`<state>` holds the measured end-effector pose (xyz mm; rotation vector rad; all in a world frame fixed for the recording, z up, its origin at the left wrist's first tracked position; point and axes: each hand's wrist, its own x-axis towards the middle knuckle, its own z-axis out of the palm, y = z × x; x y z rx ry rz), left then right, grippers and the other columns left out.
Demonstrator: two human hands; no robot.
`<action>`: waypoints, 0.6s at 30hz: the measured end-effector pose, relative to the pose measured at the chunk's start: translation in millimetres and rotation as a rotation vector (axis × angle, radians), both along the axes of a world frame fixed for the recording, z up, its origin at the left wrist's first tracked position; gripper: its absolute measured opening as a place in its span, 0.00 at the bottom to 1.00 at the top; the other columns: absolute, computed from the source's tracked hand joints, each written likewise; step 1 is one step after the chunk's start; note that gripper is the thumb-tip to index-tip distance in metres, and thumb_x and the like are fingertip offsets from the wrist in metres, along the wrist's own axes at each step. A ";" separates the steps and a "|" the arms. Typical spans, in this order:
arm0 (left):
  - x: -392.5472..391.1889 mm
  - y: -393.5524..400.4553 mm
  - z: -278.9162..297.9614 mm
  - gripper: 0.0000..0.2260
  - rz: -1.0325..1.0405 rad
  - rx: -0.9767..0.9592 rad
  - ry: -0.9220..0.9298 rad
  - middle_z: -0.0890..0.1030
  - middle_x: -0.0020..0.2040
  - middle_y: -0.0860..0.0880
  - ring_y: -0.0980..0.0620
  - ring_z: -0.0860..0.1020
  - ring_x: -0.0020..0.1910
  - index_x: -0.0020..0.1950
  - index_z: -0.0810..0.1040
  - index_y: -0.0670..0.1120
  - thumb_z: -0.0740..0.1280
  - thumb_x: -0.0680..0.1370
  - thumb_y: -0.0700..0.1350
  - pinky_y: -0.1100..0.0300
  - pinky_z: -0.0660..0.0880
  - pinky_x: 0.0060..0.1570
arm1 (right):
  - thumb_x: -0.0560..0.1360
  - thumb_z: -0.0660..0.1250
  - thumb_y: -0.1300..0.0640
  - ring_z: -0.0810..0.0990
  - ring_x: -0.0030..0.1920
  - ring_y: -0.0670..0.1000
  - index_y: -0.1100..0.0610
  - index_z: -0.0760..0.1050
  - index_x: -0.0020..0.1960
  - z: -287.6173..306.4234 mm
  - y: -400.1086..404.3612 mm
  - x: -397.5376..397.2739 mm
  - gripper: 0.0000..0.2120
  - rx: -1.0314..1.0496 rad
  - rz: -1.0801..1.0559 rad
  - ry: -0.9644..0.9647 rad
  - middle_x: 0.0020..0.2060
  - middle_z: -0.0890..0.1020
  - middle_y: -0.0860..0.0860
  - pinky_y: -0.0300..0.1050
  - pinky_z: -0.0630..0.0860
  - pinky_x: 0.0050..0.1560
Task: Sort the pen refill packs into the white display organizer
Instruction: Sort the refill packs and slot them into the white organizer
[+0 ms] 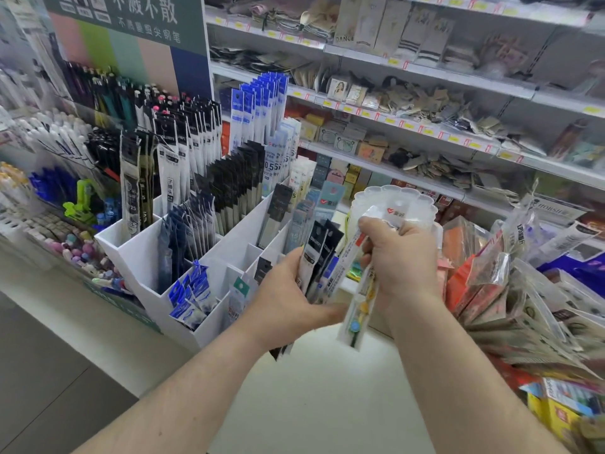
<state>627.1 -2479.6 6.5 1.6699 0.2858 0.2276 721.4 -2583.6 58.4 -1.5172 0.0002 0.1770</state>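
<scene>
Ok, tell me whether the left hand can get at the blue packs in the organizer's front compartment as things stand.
Probably not freely: the left hand already grips a bundle of dark refill packs. The blue packs stand uncovered at the front of the white organizer, close beside that hand, so the path looks open.

shelf goods blurred, left-hand packs half hidden

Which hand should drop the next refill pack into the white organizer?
Probably the right hand: it already pinches a single clear pack apart from the others. The left hand grips the remaining bundle, though it is nearer the organizer.
</scene>
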 end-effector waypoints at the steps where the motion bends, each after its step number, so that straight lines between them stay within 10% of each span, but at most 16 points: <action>1: 0.9 -1.4 -0.4 0.20 0.025 0.016 -0.010 0.86 0.45 0.56 0.58 0.85 0.45 0.52 0.76 0.52 0.79 0.68 0.35 0.64 0.79 0.44 | 0.74 0.71 0.63 0.70 0.21 0.45 0.58 0.74 0.35 0.3 3.3 -2.3 0.10 0.005 0.016 0.000 0.23 0.74 0.49 0.39 0.70 0.25; 10: 3.6 9.9 -3.2 0.11 0.192 -0.261 0.042 0.87 0.45 0.46 0.45 0.86 0.44 0.52 0.79 0.45 0.73 0.74 0.34 0.45 0.81 0.50 | 0.85 0.54 0.47 0.74 0.24 0.48 0.60 0.73 0.39 -2.8 11.4 -1.9 0.23 0.093 0.097 0.074 0.27 0.75 0.53 0.40 0.73 0.25; 18: 1.8 11.0 -7.6 0.15 0.064 -0.272 0.085 0.86 0.46 0.48 0.49 0.85 0.48 0.53 0.79 0.45 0.79 0.70 0.43 0.51 0.80 0.54 | 0.78 0.56 0.38 0.77 0.40 0.67 0.57 0.69 0.38 -26.9 42.2 -3.9 0.23 -0.058 -0.014 -0.137 0.35 0.76 0.57 0.69 0.76 0.43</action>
